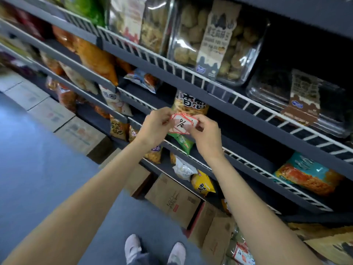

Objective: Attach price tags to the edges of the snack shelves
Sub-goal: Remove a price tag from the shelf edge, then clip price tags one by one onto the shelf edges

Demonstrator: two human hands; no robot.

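I hold a small stack of white price tags with red borders (pixel 182 124) in front of the snack shelves, black handwriting on the top one. My left hand (pixel 155 129) pinches the stack's left edge. My right hand (pixel 206 133) grips its right side, thumb on top. The tags hover just in front of a dark grey shelf edge with a white wire rail (pixel 238 157). They touch no shelf. Behind them stands a yellow snack bag (pixel 191 104).
Dark shelves with white wire fences (pixel 172 64) run diagonally, stocked with chip bags and clear tubs of snacks (pixel 219 44). Cardboard boxes (pixel 172 199) line the floor under the shelves. Grey-blue floor (pixel 38 169) lies to the left; my white shoes (pixel 154 249) are at the bottom.
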